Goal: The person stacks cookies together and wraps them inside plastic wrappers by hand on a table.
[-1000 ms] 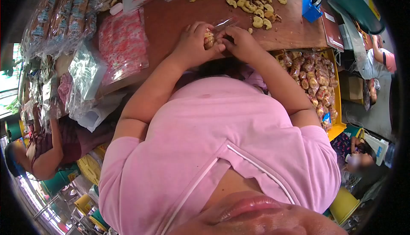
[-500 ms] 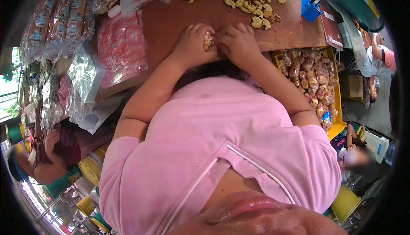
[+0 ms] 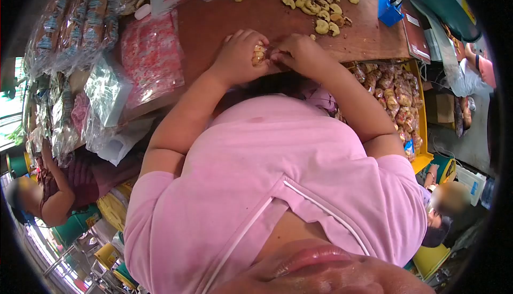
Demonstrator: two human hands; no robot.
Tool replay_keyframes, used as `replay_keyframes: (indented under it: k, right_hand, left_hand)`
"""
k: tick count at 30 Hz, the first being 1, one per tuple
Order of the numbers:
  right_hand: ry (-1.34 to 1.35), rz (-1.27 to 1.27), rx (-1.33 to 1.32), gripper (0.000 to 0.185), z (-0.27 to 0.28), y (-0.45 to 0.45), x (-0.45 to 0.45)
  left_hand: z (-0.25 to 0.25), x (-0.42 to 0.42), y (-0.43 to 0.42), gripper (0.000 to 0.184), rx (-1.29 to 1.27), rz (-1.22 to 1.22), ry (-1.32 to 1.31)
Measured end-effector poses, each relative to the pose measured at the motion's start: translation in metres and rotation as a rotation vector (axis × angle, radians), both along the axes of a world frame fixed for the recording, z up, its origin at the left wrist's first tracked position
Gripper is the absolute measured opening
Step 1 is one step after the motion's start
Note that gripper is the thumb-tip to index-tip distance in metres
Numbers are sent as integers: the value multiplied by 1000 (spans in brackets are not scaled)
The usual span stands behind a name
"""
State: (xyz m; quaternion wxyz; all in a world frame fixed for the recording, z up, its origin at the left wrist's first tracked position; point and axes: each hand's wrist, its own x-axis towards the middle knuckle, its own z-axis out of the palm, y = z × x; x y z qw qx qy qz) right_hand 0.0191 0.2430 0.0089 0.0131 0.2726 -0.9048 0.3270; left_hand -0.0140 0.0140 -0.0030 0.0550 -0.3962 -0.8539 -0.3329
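The left hand (image 3: 240,59) grasps the cookie packet (image 3: 258,55), probably steadying it for the right hand (image 3: 304,55), whose grip I cannot tell.

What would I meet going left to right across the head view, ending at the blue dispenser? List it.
Long plastic-wrapped packs, red-and-white patterned packaging, left hand, right hand, blue tape dispenser.

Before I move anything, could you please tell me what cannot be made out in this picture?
In the head view:
Full contents of the packet: the left hand covers part.
Whether the right hand pinches its wrapper: fingers hide it.
Bottom of the yellow crate: bagged food covers it.
Whole green container: cut off by the top edge.
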Motion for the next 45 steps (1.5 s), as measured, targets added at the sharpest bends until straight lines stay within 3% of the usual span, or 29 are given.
replay_keyframes:
  k: [3, 9, 12, 15, 18, 21, 24, 27, 35, 42, 45]
  right_hand:
    - [-134, -109, 173, 17, 7, -3, -8]
    - [365, -178, 268, 35, 13, -4, -33]
    - [-54, -30, 136, 35, 6, -2, -55]
    - [-214, 56, 137, 29, 20, -4, -57]
    - [-194, 44, 246, 21, 23, -9, -57]
    - [-62, -41, 214, 20, 3, -8, -45]
    - [243, 41, 205, 20, -3, -6, -24]
    - [360, -25, 288, 20, -2, -10, -3]
    - [257, -112, 355, 22, 10, -10, 23]
    - [351, -105, 148, 21, -25, -7, 12]
    - [271, -137, 148, 26, -31, -7, 14]
  left_hand:
    - [6, 7, 2, 45, -54, 75, 1]
    - [1, 7, 6, 42, -55, 90, -54]
    - [-3, 6, 6, 41, -17, 92, -28]
    - [-3, 7, 6, 40, -14, 107, -16]
    - [2, 10, 6, 42, -6, 100, -1]
    - [2, 11, 4, 46, -1, 109, 1]
    - [0, 14, 5, 49, -2, 141, 49]
    - [2, 8, 7, 48, -85, 104, 62]
    - [27, 8, 15, 44, -364, 80, 94]
    - [49, 5, 27, 51, -596, 22, 77]
    - [55, 4, 37, 51, -679, 31, 47]
